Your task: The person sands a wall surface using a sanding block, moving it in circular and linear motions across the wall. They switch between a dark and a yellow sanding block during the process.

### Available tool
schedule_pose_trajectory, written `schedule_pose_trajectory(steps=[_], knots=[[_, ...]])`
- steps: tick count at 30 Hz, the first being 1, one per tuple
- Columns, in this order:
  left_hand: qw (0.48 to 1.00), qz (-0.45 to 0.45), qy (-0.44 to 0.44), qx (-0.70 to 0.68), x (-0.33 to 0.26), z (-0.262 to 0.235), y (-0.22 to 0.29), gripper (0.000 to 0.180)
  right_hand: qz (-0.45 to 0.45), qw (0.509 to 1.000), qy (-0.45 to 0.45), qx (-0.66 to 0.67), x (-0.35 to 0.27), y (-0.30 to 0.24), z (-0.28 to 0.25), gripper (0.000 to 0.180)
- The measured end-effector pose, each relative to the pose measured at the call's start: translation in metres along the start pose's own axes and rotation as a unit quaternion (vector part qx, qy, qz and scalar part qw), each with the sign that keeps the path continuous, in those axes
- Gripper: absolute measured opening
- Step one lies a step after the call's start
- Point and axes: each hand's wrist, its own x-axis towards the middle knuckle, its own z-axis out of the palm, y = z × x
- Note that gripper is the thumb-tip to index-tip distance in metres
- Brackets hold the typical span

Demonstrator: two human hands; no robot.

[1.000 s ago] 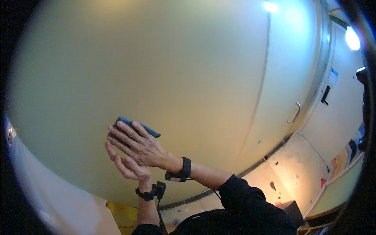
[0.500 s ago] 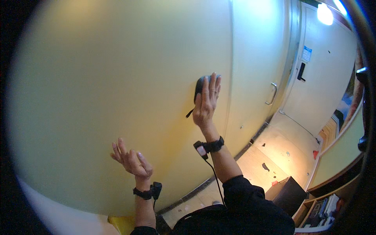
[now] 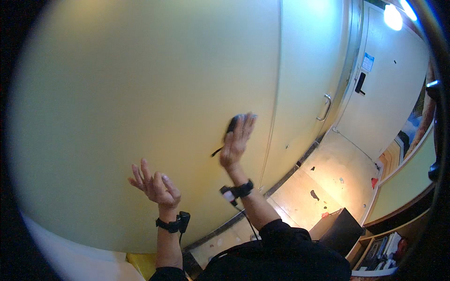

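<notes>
Right hand (image 3: 236, 144) flat over dark pad (image 3: 231, 124), grip unclear, left hand (image 3: 158, 186) loose, pale wall (image 3: 117, 93) behind, steel handle (image 3: 329, 104), box (image 3: 345, 232), bookshelf (image 3: 359, 251)

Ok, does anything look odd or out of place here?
Yes: dark, irregular patches and a red piece break up the pale floor; litter or stains, I can't tell. Nothing looks off with the dark pad under the right hand.

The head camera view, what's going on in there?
A person has the right hand laid flat over a dark pad in front of a pale wall; whether the pad presses on it is hard to tell. A thin dark strap sticks out below the pad. The left hand is raised, fingers loosely bent, holding nothing.
</notes>
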Motion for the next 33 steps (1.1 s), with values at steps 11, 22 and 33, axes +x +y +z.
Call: schedule_pose_trajectory(steps=[11,22,33], knots=[[0.995,0.013,0.003,-0.094,-0.006,-0.023,-0.016,0.016,-0.289,0.935,-0.184,0.089,-0.059,-0.107,0.019,0.041],[0.999,0.006,-0.005,-0.052,-0.011,-0.012,-0.008,0.015,0.095,0.992,0.009,-0.083,0.011,0.087,-0.03,0.054],[0.997,0.038,-0.026,-0.069,-0.024,-0.003,-0.004,0.016,0.217,0.976,-0.013,-0.028,-0.112,0.018,-0.016,0.059]])
